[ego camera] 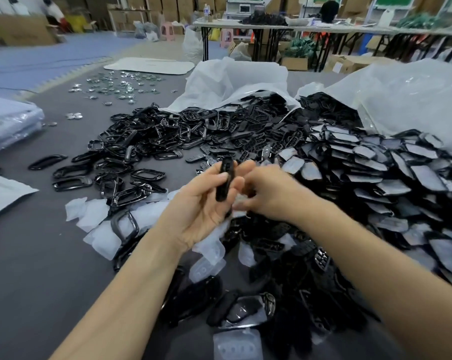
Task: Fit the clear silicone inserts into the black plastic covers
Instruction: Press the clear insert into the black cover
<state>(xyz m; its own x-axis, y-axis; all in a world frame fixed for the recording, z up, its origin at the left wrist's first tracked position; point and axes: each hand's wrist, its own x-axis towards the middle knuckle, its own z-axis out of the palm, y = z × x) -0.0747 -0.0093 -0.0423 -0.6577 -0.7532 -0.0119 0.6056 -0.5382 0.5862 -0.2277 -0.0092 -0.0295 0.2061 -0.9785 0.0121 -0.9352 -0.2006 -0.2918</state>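
The left hand (204,201) is curled around one black plastic cover (225,181), holding it upright and edge-on at mid-frame, probably so its open face turns toward the other hand for loading. The right hand (269,194) is bunched against the cover's lower edge, the two hands touching. A pale piece (238,201) shows at its fingertips (likely an insert, though blur hides the grip, so I cannot tell whether it pinches anything). Loose clear silicone inserts (100,214) lie at 8 o'clock of the hands, close by for easy picking. The heap of covers (245,131) spills from white bags (235,79) at 12 o'clock. No label or writing is readable anywhere.
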